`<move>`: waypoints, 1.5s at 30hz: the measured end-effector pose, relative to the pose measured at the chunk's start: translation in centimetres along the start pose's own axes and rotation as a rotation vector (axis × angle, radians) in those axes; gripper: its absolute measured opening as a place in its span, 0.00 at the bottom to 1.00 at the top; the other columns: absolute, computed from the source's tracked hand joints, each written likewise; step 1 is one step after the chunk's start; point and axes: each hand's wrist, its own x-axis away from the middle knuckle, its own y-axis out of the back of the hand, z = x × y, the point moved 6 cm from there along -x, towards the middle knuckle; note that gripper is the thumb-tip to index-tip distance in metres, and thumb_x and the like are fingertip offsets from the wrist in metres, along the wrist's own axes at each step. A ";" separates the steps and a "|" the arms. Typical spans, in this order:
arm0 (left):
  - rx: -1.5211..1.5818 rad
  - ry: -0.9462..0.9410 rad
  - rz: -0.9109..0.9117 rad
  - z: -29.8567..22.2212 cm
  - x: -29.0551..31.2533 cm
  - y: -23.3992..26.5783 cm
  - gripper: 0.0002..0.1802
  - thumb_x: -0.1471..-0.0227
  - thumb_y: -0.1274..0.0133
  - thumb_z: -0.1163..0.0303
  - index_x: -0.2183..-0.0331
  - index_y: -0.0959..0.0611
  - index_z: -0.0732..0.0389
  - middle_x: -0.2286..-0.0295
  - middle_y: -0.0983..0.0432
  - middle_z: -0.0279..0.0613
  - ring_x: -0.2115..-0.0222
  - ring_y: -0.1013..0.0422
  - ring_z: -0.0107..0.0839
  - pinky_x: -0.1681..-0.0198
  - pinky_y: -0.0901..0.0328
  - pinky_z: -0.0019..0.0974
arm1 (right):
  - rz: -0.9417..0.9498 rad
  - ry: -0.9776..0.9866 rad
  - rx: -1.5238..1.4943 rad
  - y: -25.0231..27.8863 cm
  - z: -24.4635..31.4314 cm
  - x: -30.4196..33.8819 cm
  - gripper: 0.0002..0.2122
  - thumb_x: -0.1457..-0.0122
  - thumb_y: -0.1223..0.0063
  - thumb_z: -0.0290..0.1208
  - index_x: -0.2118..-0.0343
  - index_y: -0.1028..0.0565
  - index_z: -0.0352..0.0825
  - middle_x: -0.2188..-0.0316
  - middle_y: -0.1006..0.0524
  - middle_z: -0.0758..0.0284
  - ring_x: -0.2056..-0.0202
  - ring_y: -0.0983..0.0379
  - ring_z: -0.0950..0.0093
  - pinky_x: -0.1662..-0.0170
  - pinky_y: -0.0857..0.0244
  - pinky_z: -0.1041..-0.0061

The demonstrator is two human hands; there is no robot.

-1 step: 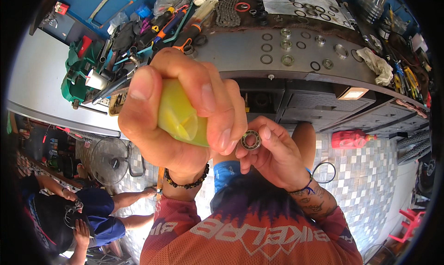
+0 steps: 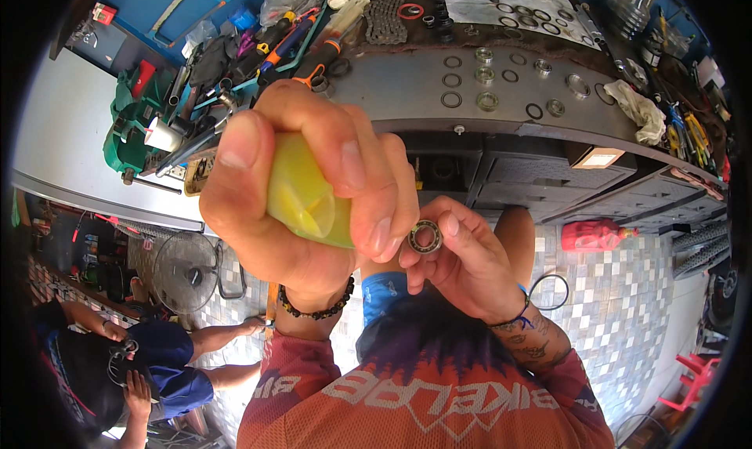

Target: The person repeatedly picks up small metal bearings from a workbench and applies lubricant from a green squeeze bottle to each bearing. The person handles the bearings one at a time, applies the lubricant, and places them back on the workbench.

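My left hand (image 2: 313,182) is wrapped round a translucent yellow-green squeeze bottle (image 2: 301,186), its fingers pressing into the dented wall. The bottle's tip is hidden behind the fingers. Just to the right and lower, my right hand (image 2: 470,265) pinches a small ball bearing (image 2: 425,237) between thumb and fingers. Its open face is turned up and the balls show in the ring. The left fingertips are right beside the bearing; I cannot tell whether they touch it. On the grey workbench (image 2: 392,81) beyond, several loose bearings (image 2: 485,75) and thin dark rings (image 2: 450,99) lie in rows.
Hand tools (image 2: 282,49), a chain (image 2: 386,22) and a green vise (image 2: 129,132) crowd the bench's left. A crumpled rag (image 2: 636,112) lies at its right. Dark drawers (image 2: 540,171) are below. A red container (image 2: 591,236) stands on the tiled floor. Another person (image 2: 110,355) sits lower left, near a fan (image 2: 188,273).
The other person's hands and the metal part in them have shifted slightly. My own hands, the bottle and the bearing keep their places.
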 end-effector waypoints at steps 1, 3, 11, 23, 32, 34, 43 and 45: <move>0.004 0.003 0.005 0.0 0.0 0.0 0.28 0.29 0.77 0.51 0.66 0.29 0.60 0.79 0.30 0.43 0.86 0.38 0.33 0.84 0.41 0.36 | -0.001 -0.002 -0.001 0.0 0.0 0.0 0.15 0.27 0.54 0.37 0.48 0.28 0.31 0.62 0.21 0.59 0.65 0.17 0.69 0.61 0.21 0.70; 0.005 0.003 0.001 0.0 0.0 -0.1 0.28 0.29 0.77 0.51 0.66 0.29 0.60 0.79 0.31 0.43 0.86 0.38 0.33 0.84 0.41 0.36 | -0.002 -0.003 -0.003 -0.1 0.0 0.0 0.15 0.27 0.54 0.37 0.48 0.28 0.31 0.62 0.21 0.59 0.65 0.17 0.69 0.61 0.21 0.70; -0.005 -0.009 0.006 0.1 -0.3 0.1 0.28 0.29 0.78 0.52 0.66 0.29 0.60 0.79 0.31 0.43 0.86 0.38 0.33 0.84 0.41 0.36 | -0.004 0.017 0.006 0.2 0.2 -0.4 0.15 0.28 0.54 0.38 0.48 0.28 0.30 0.62 0.20 0.58 0.65 0.17 0.69 0.61 0.21 0.70; -0.025 -0.006 -0.025 0.1 -0.3 0.0 0.28 0.29 0.79 0.52 0.66 0.29 0.60 0.80 0.31 0.42 0.87 0.39 0.33 0.85 0.42 0.35 | 0.005 0.024 0.001 0.0 0.4 -0.4 0.15 0.27 0.54 0.37 0.48 0.28 0.30 0.61 0.20 0.57 0.65 0.17 0.69 0.61 0.21 0.71; -0.048 0.009 0.010 0.0 -0.3 0.0 0.28 0.29 0.78 0.51 0.65 0.29 0.61 0.80 0.31 0.43 0.86 0.39 0.33 0.85 0.41 0.35 | 0.010 0.024 0.008 0.1 0.4 -0.4 0.15 0.28 0.54 0.37 0.48 0.28 0.31 0.61 0.19 0.56 0.65 0.17 0.70 0.60 0.21 0.71; -0.039 0.017 0.021 0.0 -0.3 0.1 0.28 0.29 0.78 0.51 0.65 0.29 0.61 0.79 0.31 0.43 0.86 0.39 0.33 0.85 0.41 0.36 | 0.008 0.025 0.011 0.1 0.4 -0.4 0.15 0.28 0.53 0.37 0.48 0.28 0.31 0.61 0.19 0.56 0.65 0.17 0.70 0.60 0.21 0.71; -0.020 0.027 0.017 0.1 -0.3 0.2 0.27 0.29 0.78 0.53 0.65 0.29 0.61 0.79 0.30 0.44 0.86 0.38 0.34 0.84 0.40 0.36 | -0.002 0.025 0.006 0.1 0.4 -0.4 0.15 0.28 0.53 0.38 0.48 0.28 0.31 0.60 0.19 0.55 0.65 0.17 0.70 0.60 0.21 0.70; -0.017 0.027 0.015 0.1 -0.3 0.2 0.27 0.29 0.78 0.53 0.65 0.29 0.61 0.79 0.30 0.44 0.86 0.38 0.34 0.84 0.40 0.36 | 0.000 0.025 0.007 0.2 0.4 -0.4 0.15 0.28 0.53 0.38 0.48 0.28 0.31 0.60 0.19 0.55 0.65 0.17 0.70 0.60 0.21 0.70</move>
